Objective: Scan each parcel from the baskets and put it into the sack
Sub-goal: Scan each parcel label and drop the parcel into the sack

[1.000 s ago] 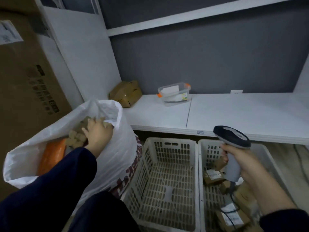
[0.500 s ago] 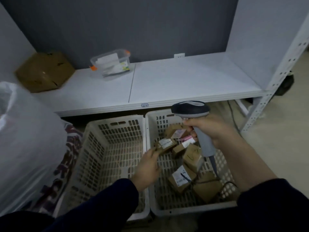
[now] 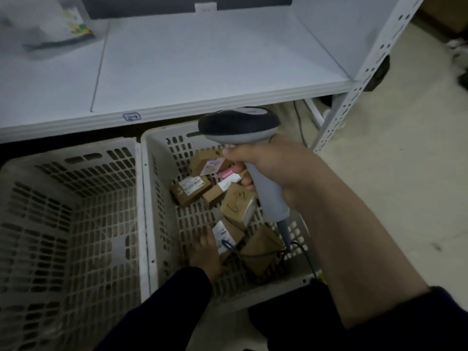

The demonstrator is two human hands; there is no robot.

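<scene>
While the left basket stands on the floor, its far end tucked under the front lip of a white shelf, a blurred clear container sits on that shelf at the far left. This basket's right rim touches the left rim of the right basket.

A dark sleeve leads to the left hand, which is down inside the right basket near its front. Its fingers lie against the left edge of a labelled parcel; whether they are closed round it cannot be told.

All the parcels in view are small brown cardboard boxes in the right basket. Near the back lie a pink-labelled parcel and a white-labelled parcel. Nearer the front a parcel with handwriting leans just above the one at the left hand, and a plain parcel is beside it on the right.

Above the basket's right half the scanner is held with its dark head pointing left. The right hand has its fingers curled tight round the grey handle. A black cable loops from the handle's base into the basket.

Further right a perforated white upright meets the pale floor.
</scene>
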